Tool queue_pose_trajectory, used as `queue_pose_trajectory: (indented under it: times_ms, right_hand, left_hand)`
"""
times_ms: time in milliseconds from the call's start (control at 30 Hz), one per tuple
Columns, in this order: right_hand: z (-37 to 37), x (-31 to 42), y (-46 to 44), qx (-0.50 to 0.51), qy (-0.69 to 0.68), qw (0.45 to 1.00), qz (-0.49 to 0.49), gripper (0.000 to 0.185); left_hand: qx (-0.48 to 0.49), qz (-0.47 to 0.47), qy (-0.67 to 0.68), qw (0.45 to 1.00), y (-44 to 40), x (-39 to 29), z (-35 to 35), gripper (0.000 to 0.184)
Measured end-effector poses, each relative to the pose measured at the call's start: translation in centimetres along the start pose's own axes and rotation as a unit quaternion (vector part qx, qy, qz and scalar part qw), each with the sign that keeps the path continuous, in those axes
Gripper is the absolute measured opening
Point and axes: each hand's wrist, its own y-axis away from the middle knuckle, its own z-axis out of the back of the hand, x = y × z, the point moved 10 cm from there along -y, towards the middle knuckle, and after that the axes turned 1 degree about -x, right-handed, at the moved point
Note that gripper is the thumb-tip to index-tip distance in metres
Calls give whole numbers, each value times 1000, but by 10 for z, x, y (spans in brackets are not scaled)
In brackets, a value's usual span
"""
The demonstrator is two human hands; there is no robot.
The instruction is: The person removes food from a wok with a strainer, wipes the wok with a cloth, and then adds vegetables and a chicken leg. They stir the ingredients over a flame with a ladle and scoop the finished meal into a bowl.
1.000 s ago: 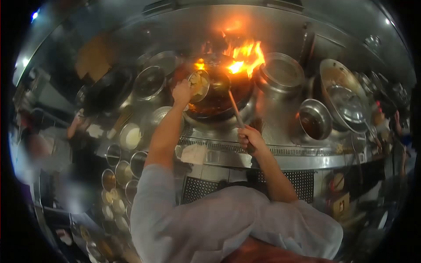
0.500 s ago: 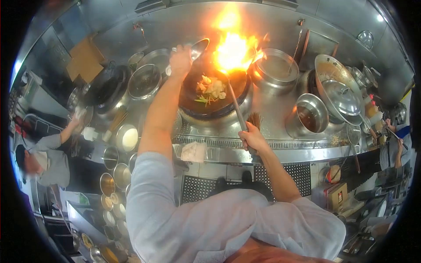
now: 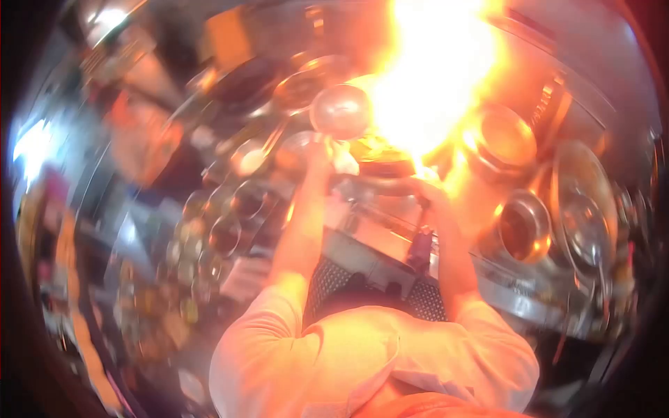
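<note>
Motion blur and glare smear most of the view. My left hand point(image 3: 322, 155) is at the left edge of the wok point(image 3: 382, 167), just below a round, shiny metal vessel point(image 3: 340, 111). Beside its fingers shows a pale patch point(image 3: 345, 160), cloth or food, I cannot tell which. My right hand point(image 3: 426, 187) is by the wok's near right side, washed out by firelight; its fingers and anything in them do not show. A huge flame point(image 3: 435, 76) rises over the wok's right side and hides much of it.
Right of the fire stand a round metal pot point(image 3: 505, 139), a deep pot point(image 3: 521, 226) and a large tilted pan point(image 3: 585, 195). Several blurred containers point(image 3: 226, 233) line the left. A blurred orange-lit shape point(image 3: 143, 139), perhaps a co-worker, is farther left.
The flame has grown much larger. Both hands have drawn nearer to my body; the left had been above the wok with a metal bowl, the right on a long handle. The view has turned.
</note>
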Motion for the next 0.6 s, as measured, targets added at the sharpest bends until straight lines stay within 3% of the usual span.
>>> queue_pose_trajectory:
  times_ms: [67, 100, 200, 300, 367, 400, 467, 533, 567, 600]
  right_hand:
    - [-12, -3, 26, -27, -131, 990, 47, 16]
    - [-19, -22, 29, -36, -173, 984, 34, 29]
    - [-37, -49, 31, -73, -124, 983, 115, 42]
    - [-55, -74, 54, -58, -158, 985, 48, 39]
    - [-64, -88, 64, -39, -176, 984, 11, 36]
    - [-55, -100, 62, -73, -162, 984, 3, 37]
    - [-66, -88, 77, -10, -141, 990, 20, 23]
    - [-69, -94, 75, -44, -131, 990, 10, 8]
    - [-78, -95, 73, 18, -136, 991, 8, 13]
    - [-89, -55, 105, -67, -16, 996, 55, 17]
  left_hand:
    - [-67, -24, -3, 997, 53, -7, 55, 15]
    - [-80, -51, -29, 995, 99, -39, 62, 17]
    - [-172, -64, -58, 981, 183, -73, 128, 14]
    - [-242, -74, -54, 966, 261, -96, 199, 16]
    - [-350, -106, -78, 927, 318, -97, 275, 19]
    - [-384, -77, -47, 919, 348, -86, 303, 20]
    - [-457, -43, 53, 887, 422, -82, 339, 21]
    - [-522, -70, 79, 847, 495, -56, 406, 27]
    - [-568, -79, 79, 815, 539, -44, 435, 27]
    - [-602, -60, 124, 787, 581, -38, 449, 24]
